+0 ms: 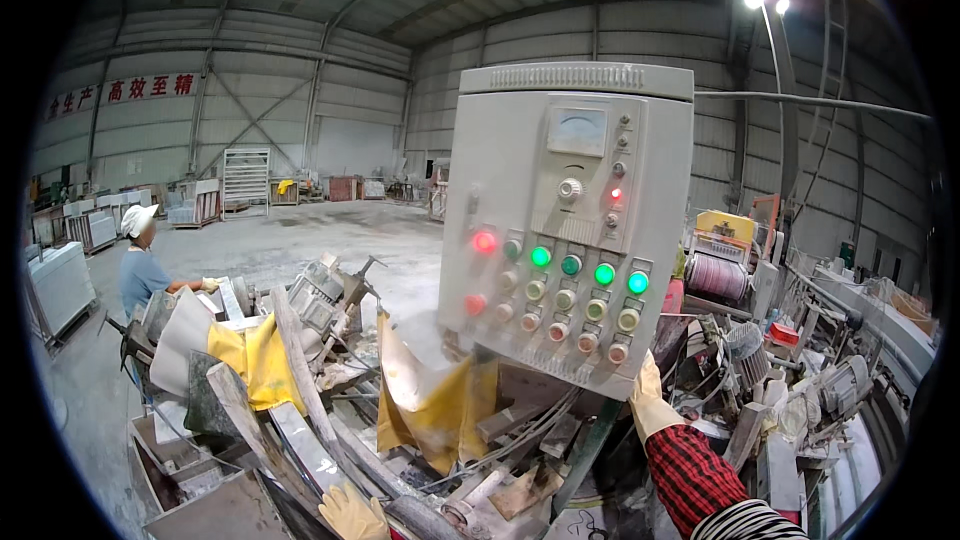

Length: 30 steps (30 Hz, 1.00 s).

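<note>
A pale grey control box [560, 240] stands tilted in front of me, with a dial meter [577, 132], a round knob [570, 189] and rows of buttons. Several green lamps glow on it, as do red ones. My right hand [650, 402], in a cream glove below a red-and-black checked sleeve, is at the box's lower right edge; its fingers are partly hidden, so their grip does not show. At the bottom edge, my left hand [353, 514] wears a similar glove. Its fingers are stretched apart beside a grey curved rail [425, 518], with nothing visible in them.
Yellow cloth sheets [262, 365] hang over dusty machinery below the box. Motors and metal parts [760, 360] crowd the right side, near a striped roll [718, 277]. A person in a white hat [140, 250] stands at the left by the machine. Stone slabs [62, 285] lean farther left.
</note>
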Tool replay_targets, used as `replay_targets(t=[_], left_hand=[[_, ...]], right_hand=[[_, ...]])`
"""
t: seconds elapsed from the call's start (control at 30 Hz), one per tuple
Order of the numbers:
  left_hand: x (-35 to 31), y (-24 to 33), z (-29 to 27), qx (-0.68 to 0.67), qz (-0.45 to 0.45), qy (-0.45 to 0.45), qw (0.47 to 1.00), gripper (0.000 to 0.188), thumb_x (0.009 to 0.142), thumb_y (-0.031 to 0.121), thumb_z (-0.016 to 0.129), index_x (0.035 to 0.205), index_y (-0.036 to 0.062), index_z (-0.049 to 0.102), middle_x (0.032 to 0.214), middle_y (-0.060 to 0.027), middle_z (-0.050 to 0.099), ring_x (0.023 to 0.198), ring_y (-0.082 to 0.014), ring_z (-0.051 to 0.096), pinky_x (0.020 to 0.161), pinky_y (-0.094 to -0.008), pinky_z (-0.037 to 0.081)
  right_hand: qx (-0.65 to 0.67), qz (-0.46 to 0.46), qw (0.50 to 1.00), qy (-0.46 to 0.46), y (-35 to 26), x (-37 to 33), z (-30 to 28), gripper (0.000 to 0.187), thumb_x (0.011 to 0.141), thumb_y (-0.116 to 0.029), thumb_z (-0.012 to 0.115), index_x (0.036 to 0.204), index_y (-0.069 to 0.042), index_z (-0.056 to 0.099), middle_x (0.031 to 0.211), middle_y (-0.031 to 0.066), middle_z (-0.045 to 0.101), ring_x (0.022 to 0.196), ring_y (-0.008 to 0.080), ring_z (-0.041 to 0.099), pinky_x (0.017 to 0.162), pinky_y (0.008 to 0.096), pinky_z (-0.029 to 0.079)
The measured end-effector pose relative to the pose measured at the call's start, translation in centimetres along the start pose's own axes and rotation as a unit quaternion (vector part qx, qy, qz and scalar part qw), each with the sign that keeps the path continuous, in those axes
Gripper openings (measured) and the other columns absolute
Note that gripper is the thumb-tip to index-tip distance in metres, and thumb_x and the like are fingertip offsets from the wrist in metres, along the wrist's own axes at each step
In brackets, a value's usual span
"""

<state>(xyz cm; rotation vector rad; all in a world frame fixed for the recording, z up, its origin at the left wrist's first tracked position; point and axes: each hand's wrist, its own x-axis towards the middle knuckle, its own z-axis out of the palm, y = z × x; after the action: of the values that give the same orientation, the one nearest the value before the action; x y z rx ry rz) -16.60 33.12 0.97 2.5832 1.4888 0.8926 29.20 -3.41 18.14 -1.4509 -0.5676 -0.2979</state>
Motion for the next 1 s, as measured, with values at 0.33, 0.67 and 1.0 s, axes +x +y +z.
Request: replay_targets(t=[0.33,0.67,1.0], left_hand=[[-0.6,0.2,-1.0,0.036,-0.001,-0.04,0.999,0.068,0.09,0.049,0.063,0.145,0.0124,0.052,0.138,-0.0188,0.057,0.129,-0.0361,0.05,0.106,-0.0539,0.038],[-1.7,0.9,-0.7,-0.004,0.024,0.01,1.0,0.07,0.09,0.048,0.063,0.146,0.009,0.05,0.133,-0.0183,0.059,0.123,-0.038,0.054,0.105,-0.0565,0.039],[-2.6,0.7,1.9,-0.07,-0.015,0.005,0.997,0.068,0.084,0.041,0.069,0.137,0.0009,0.053,0.145,-0.0248,0.05,0.135,-0.044,0.042,0.114,-0.0559,0.028]], right_hand=[[-0.212,-0.023,0.976,0.031,-0.4,-0.4,0.3,0.051,0.095,-0.042,0.063,0.139,-0.02,0.055,0.128,0.0164,0.066,0.117,0.0337,0.064,0.096,0.0424,0.049],[-0.117,0.013,0.992,0.038,-0.4,0.1,-1.2,0.056,0.091,-0.045,0.066,0.14,-0.022,0.053,0.122,0.0236,0.068,0.118,0.0429,0.063,0.094,0.0485,0.05],[-0.021,-0.036,0.999,0.004,1.4,1.0,-1.6,0.053,0.092,-0.039,0.068,0.137,-0.017,0.053,0.118,0.0242,0.069,0.115,0.0437,0.064,0.091,0.049,0.049]])
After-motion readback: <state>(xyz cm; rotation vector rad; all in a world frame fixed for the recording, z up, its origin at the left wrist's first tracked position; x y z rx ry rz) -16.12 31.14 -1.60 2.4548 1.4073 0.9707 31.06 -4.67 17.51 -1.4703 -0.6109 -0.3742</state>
